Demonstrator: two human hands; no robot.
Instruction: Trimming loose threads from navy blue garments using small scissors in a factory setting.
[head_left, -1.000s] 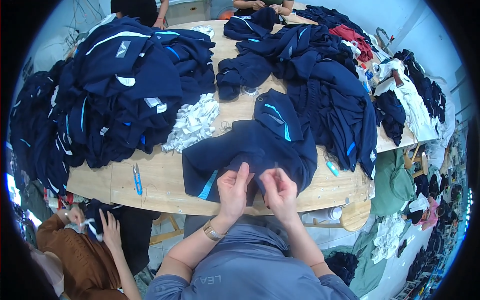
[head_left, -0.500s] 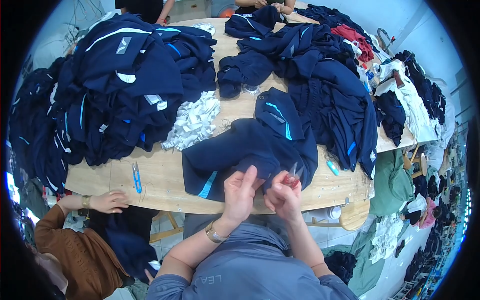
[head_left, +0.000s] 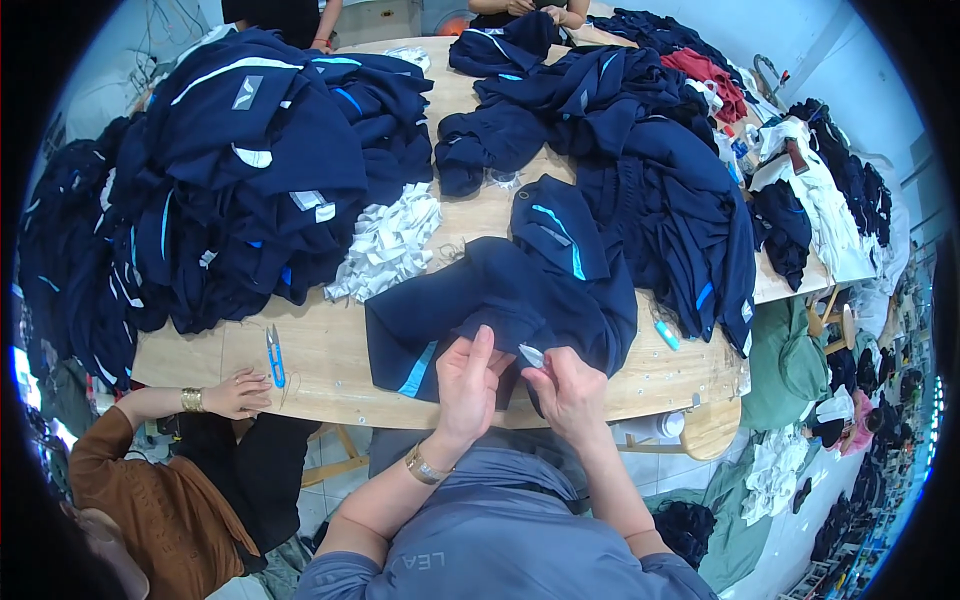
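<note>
A navy garment (head_left: 585,300) with light blue stripes lies bunched at the table's near edge in front of me. My left hand (head_left: 470,385) is closed on a fold of it, thumb up and fingers pressed against the cloth. Close by on the right, my right hand (head_left: 572,395) grips a small pair of thread snips. Only the silver blades of the snips (head_left: 532,356) show, pointing left toward the fabric by my left fingers; the handles are hidden in my fist. Whether the blades touch the cloth or a thread, I cannot tell.
A big heap of navy garments (head_left: 260,170) fills the left; another pile (head_left: 660,190) stands right. White fabric pieces (head_left: 388,245) lie between. Blue-handled snips (head_left: 276,358) rest near a co-worker's hand (head_left: 238,393). A light blue marker-like tube (head_left: 666,335) lies right.
My right hand has turned, swinging the blades left toward my left hand and hiding the red handles. My left hand has shifted slightly left. The co-worker's dark blue cloth has dropped from sight.
</note>
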